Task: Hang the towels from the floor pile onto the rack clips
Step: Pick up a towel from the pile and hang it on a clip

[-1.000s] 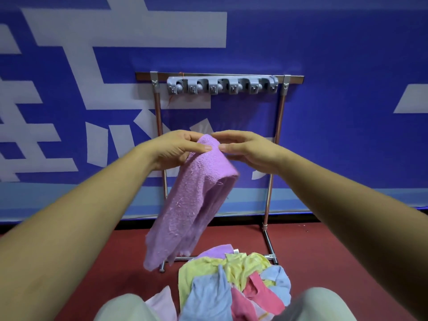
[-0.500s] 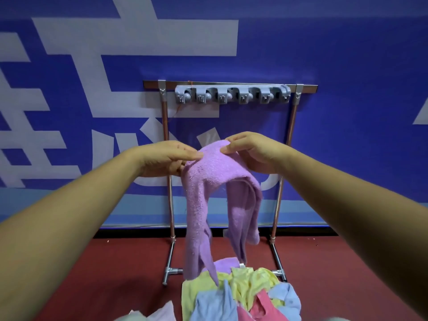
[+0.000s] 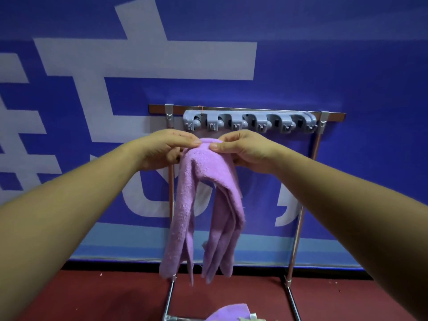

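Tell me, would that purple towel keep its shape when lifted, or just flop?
Probably floppy: the purple towel drapes in limp folds below where the left hand and right hand pinch it. Likely light, since that pinch alone carries it. Its fuzzy pile should resist slipping.

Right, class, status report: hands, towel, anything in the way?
Left hand, right hand pinch purple towel top. Just below empty clip strip. Nothing between.

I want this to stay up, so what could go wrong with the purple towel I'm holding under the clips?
The left hand and right hand pinch only a small bunched fold of the towel, so it might slip or be too thick for the clips. Its long hanging tails could pull it out.
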Available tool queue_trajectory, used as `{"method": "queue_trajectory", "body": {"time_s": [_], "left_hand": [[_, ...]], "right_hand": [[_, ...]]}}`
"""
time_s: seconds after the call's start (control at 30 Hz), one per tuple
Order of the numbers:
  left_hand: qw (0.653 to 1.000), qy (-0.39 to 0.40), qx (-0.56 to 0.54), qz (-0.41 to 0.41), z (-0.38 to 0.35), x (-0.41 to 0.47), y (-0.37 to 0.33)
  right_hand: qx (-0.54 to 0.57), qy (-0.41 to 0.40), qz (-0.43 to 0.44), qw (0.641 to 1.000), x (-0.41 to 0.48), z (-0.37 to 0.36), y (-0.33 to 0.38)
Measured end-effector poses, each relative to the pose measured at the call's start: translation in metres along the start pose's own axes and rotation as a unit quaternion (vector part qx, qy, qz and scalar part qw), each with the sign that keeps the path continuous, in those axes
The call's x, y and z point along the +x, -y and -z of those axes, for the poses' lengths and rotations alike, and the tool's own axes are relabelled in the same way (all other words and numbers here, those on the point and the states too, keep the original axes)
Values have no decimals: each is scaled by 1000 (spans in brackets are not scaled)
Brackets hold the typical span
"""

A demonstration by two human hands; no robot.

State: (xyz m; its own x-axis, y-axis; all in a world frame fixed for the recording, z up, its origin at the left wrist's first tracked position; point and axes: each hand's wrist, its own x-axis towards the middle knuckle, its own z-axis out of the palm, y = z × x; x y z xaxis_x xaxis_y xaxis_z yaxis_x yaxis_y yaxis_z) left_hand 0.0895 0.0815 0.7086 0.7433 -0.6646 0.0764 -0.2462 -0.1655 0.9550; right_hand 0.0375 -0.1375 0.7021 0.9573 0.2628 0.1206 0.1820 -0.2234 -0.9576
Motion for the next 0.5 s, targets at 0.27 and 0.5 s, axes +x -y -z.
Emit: {"method": "queue_trajectory", "body": {"time_s": [0.27, 0.5], "left_hand": [[989, -140, 41, -23, 52, 51, 12], [973, -218, 78, -19, 93, 99, 9]], "right_hand": [[-259, -139, 47, 955, 77, 5, 10], [-348, -195, 86, 913, 144, 16, 23]]}}
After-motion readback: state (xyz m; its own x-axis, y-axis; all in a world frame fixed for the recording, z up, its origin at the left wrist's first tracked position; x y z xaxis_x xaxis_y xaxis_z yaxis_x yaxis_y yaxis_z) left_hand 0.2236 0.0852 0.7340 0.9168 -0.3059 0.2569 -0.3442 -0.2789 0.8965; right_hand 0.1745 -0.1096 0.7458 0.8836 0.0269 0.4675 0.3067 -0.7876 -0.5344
